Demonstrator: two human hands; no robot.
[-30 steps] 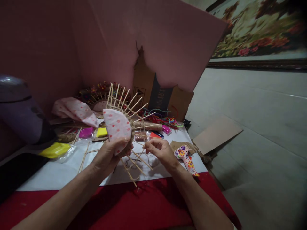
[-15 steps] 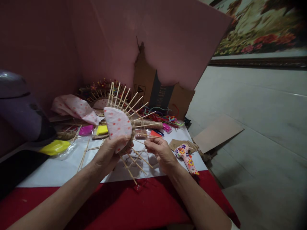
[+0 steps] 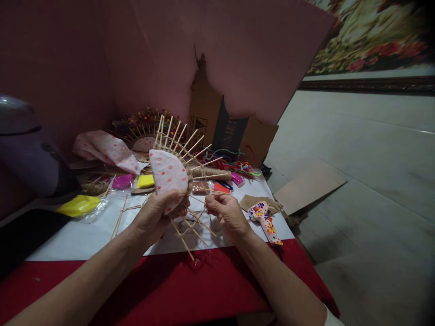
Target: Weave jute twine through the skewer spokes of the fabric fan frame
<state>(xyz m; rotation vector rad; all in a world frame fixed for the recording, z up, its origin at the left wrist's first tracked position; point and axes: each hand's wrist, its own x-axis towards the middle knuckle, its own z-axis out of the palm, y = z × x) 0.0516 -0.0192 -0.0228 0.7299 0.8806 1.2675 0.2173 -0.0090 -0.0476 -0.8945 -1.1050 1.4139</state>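
My left hand [image 3: 154, 217] grips a round craft piece [image 3: 168, 174] covered in pink dotted fabric, with several thin wooden sticks [image 3: 190, 147] radiating from its rim and a band of brown twine woven round them. The piece is held upright above the white sheet [image 3: 84, 237]. My right hand [image 3: 226, 213] is just to its right, fingers pinched together on what looks like a thin twine strand among the lower sticks; the strand itself is hard to make out.
A flowered glue gun [image 3: 267, 224] lies right of my right hand. Yellow [image 3: 78, 206] and pink [image 3: 122, 181] clay packs, loose sticks, a twine spool [image 3: 215, 173], coloured yarn [image 3: 241, 167] and dotted cloth [image 3: 105, 149] crowd the back. A second stick piece [image 3: 142, 131] leans on the pink board. Red cloth [image 3: 190, 290] covers the near edge.
Both hands and the craft piece stay almost in place; my right hand has shifted slightly up and left toward the sticks. The view has tilted a little.
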